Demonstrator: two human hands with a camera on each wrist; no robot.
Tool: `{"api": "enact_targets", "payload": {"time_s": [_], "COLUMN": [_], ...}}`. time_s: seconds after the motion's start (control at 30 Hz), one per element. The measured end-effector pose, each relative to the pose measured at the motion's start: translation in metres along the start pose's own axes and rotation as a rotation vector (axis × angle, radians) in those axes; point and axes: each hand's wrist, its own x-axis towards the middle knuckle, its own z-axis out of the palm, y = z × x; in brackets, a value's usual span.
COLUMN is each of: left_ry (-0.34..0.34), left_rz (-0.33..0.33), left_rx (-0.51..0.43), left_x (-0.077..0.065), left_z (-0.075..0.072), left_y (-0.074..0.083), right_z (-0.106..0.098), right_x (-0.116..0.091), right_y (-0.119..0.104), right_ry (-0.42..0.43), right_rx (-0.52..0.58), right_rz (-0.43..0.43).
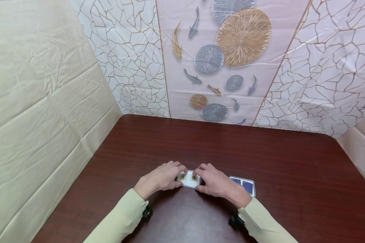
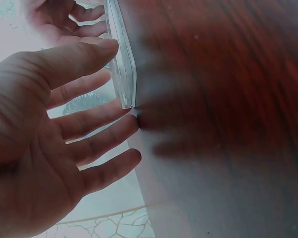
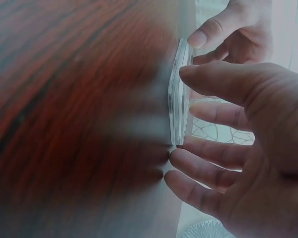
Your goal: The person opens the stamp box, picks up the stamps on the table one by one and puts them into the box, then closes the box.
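A flat clear plastic case [image 1: 189, 181] lies on the table between both hands, with two small gold-coloured pieces bearing dark marks on its white inside. My left hand [image 1: 164, 177] holds its left end, thumb at the near edge and index finger at the far side. At the right end, my right hand [image 1: 214, 180] grips it the same way. Both wrist views show the case [image 2: 125, 74] edge-on as thin transparent layers, the other fingers spread beside it. What the small pieces are cannot be made out.
A second flat case [image 1: 247, 187] with dark blue panels and a pale rim lies right of the right hand, partly covered by that wrist. The dark red-brown table [image 1: 200, 145] ends at a patterned cloth wall [image 1: 134, 67]. A plain cream cloth [image 1: 42, 101] hangs at left.
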Motion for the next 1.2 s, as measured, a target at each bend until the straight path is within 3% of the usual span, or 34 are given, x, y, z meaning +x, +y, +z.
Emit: {"api": "enact_targets", "payload": {"time_s": [0.53,1.0,1.2], "left_ry": [0.013,0.052,0.061], "left_rz": [-0.017,0.014,0.017], "left_rx": [-0.059,0.009,-0.006], "left_x": [0.002,0.017,0.031], "left_z": [-0.007,-0.034,-0.047], "left_y": [-0.002,-0.004,-0.004], "right_z": [-0.008,-0.041,-0.056], "right_x": [-0.009,-0.018,-0.025], "right_y": [0.008,0.049,0.074], "right_ry": [-0.015,-0.015,-0.018], "right_rx": [0.046,-0.042,-0.061], "right_rz": [0.046,0.117,0.134]}}
